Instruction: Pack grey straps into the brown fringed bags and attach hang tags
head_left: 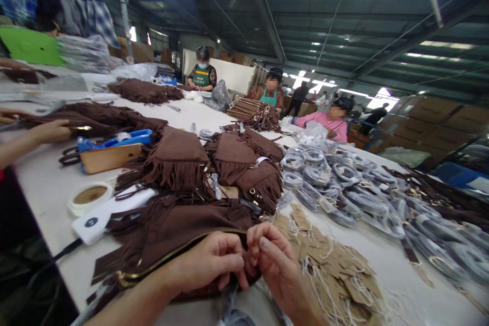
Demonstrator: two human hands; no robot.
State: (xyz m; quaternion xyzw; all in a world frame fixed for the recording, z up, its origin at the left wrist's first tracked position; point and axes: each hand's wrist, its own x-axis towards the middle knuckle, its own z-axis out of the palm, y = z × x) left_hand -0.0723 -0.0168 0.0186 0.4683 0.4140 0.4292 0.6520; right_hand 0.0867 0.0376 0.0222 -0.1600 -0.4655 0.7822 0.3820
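Observation:
A brown fringed bag point(183, 229) lies in front of me, with a gold-toned zipper point(168, 260) running along its near edge. My left hand point(219, 262) rests over the zipper's right part, its fingers curled in; what they hold is hidden. Close against it, my right hand point(275, 260) pinches thumb and fingers together at the bag's right end. Anything between them is too small to name. Below the hands, a plastic-wrapped coil point(237, 317) shows partly at the bottom edge. Brown paper tags point(340, 265) with white strings lie in a pile right of my right hand.
More fringed bags point(179, 145) lie beyond. Many plastic-wrapped straps point(344, 178) cover the right side. A tape roll point(89, 197), a white power bank-like device point(103, 219), a phone point(110, 157) and a blue tape dispenser point(114, 140) lie left. A co-worker's hand point(53, 131) reaches in; others sit across.

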